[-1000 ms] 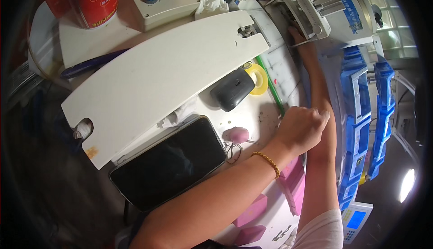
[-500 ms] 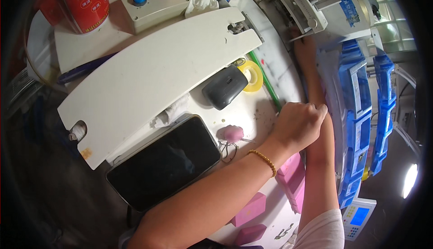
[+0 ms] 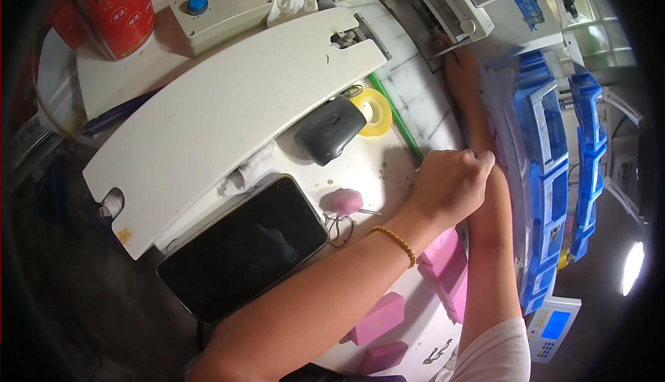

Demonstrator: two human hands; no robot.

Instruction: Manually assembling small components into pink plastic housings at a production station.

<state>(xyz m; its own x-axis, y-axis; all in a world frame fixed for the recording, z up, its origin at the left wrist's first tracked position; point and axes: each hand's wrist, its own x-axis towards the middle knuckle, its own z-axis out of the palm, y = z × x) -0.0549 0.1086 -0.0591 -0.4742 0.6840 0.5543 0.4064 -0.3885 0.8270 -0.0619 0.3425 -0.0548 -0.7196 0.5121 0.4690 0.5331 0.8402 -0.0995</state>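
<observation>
My left hand (image 3: 454,187), with a gold beaded bracelet at the wrist, is closed in a fist over my right forearm. Whatever its fingers may hold is hidden. Further off, my right hand (image 3: 460,69) reaches in under the metal part of a machine (image 3: 460,25); its fingertips are dark and partly covered. A long pink block (image 3: 450,271) lies below the left hand, partly behind my arms. To the left of that hand, a pink lump (image 3: 346,201) with a dark cord lies on the white table (image 3: 377,178).
A dark phone (image 3: 242,250), a black case (image 3: 330,130), a yellow tape roll (image 3: 375,112) and a green stick (image 3: 402,122) lie left of my arms. Beyond stands a button box (image 3: 222,18). Blue bins (image 3: 547,132) line the right. Smaller pink blocks (image 3: 377,318) lie nearer.
The view has shifted slightly, so the table things sit further left in the picture. My left hand stays closed over the right forearm, and my right hand remains at the machine.
</observation>
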